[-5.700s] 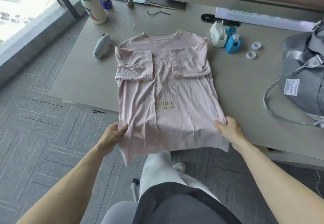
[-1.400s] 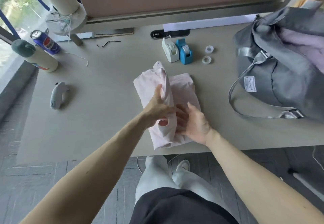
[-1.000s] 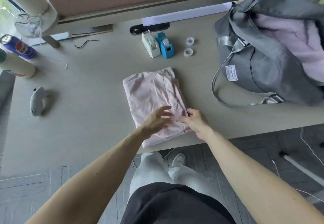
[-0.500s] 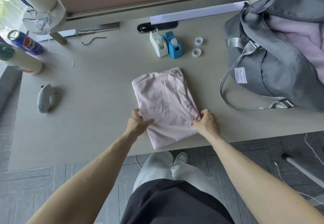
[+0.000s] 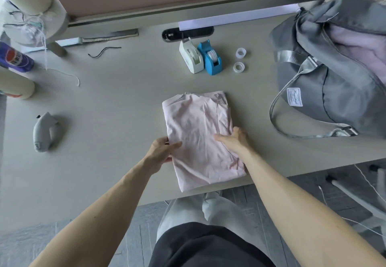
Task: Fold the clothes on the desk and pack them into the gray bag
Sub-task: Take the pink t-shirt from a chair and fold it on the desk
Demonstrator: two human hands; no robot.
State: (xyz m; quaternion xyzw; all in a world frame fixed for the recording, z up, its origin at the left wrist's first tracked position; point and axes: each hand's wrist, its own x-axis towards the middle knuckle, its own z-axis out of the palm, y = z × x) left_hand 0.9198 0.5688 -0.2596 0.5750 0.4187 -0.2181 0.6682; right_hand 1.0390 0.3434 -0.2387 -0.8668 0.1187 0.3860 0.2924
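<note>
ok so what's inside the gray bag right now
The open gray bag shows pale lilac cloth bunched at its mouth. Anything beneath that cloth or deeper in is hidden by the bag's walls.

the folded shirt (image 5: 198,133) near the front edge of the desk (image 5: 117,108) is soft pale pink cloth, matt and finely creased. the desk top looks like smooth, matt, pale beige laminate. at the right edge, the gray bag (image 5: 334,91) is thin woven cloth with a faint sheen. its straps (image 5: 286,58) are shinier, satin-like webbing, and a white cloth label (image 5: 294,97) is sewn on its side. toward the back edge, the white tape dispenser (image 5: 191,59) and the blue tape dispenser (image 5: 212,62) are smooth plastic, the white one glossier. beside them lie two clear, glossy tape rolls (image 5: 240,53). at the left edge, the can (image 5: 14,59) is glossy printed metal.
</note>
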